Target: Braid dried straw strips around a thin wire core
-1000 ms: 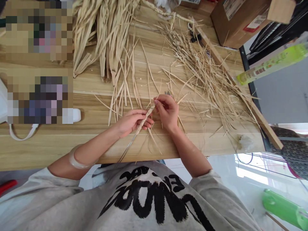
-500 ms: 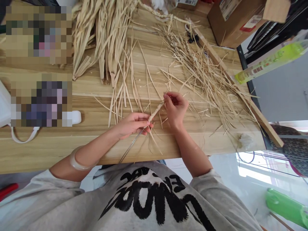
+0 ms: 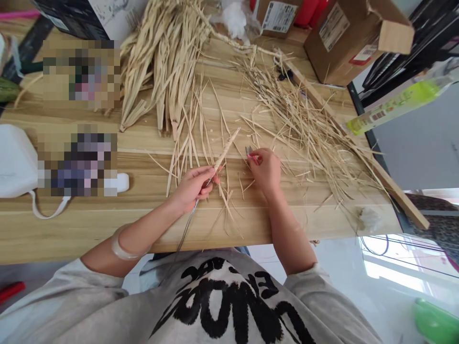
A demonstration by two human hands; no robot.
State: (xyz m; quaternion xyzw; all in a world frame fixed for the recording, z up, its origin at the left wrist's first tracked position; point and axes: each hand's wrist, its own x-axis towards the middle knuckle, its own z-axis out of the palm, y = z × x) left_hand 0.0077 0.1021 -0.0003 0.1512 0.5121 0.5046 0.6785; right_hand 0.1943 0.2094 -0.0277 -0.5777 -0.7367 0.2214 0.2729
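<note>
- Left hand (image 3: 199,186): thumb and fingers pinching the lower end of the straw braid (image 3: 226,149); wires (image 3: 190,220) run out below.
- Braid: slanted over the tabletop (image 3: 53,239), upper end free.
- Right hand (image 3: 266,167): fingers closed on pink-handled snips (image 3: 254,156), blades apart from the braid.
- Step (judged): readying to trim; no cut under way.
- Next move would call for: braid steady, blades at the stray ends, weave spared.

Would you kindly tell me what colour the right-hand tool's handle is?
The handle is pinkish red, best seen in the head view.
</note>
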